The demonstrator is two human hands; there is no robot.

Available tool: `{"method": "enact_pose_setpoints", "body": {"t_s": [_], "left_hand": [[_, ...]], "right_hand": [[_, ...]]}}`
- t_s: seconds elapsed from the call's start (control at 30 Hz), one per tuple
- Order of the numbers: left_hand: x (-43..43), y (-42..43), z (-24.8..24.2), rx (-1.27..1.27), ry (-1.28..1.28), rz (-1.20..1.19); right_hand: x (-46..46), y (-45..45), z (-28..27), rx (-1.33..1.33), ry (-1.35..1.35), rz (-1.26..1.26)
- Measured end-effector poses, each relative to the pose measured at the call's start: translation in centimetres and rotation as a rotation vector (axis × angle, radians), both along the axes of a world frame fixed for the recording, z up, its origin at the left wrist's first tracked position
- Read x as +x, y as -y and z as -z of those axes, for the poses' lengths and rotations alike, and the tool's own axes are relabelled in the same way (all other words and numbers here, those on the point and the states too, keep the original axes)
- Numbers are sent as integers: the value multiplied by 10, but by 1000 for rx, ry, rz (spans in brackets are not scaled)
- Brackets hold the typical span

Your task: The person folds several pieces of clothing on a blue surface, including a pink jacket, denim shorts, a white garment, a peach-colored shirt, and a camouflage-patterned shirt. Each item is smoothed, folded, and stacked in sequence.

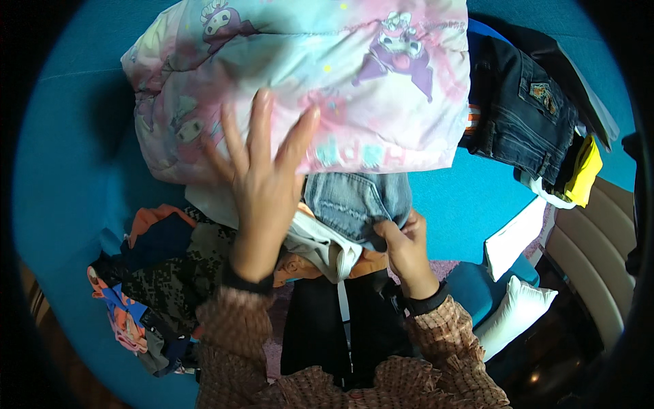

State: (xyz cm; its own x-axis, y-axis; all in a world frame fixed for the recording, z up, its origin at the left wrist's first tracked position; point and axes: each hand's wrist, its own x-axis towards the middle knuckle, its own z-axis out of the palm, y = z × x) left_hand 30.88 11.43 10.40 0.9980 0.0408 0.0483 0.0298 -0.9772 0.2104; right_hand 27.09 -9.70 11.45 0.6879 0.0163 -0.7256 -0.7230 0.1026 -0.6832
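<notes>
My left hand (265,189) is spread, somewhat blurred, over the front edge of a thick folded comforter (337,107) with a pastel cartoon print; whether its palm touches the cloth I cannot tell. Faded blue denim (352,204) comes out from beneath the comforter. Its lower right corner is pinched between the thumb and fingers of my right hand (406,245). White cloth (327,250) and an orange-brown garment (368,263) lie under the denim, close to my lap.
A teal sofa (66,168) carries everything. Dark jeans (531,112) and a yellow cloth (585,171) are stacked at the right. Camouflage clothing (166,289) and other garments are heaped at the left. White pillows (516,312) and a beige ribbed seat (587,245) stand at the lower right.
</notes>
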Motion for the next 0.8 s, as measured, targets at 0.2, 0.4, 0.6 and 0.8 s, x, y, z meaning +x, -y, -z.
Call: {"method": "enact_pose_setpoints", "body": {"t_s": [0.2, 0.4, 0.6, 0.8], "left_hand": [[25, -3, 41, 54, 131, -4], [25, 1, 39, 25, 96, -33], [21, 0, 45, 52, 74, -17], [22, 5, 39, 119, 65, 54]], "right_hand": [[-13, 16, -25, 2, 70, -34], [-31, 46, -58, -97, 48, 74], [-58, 80, -62, -32, 158, 385], [-64, 151, -48, -390, -158, 209]]}}
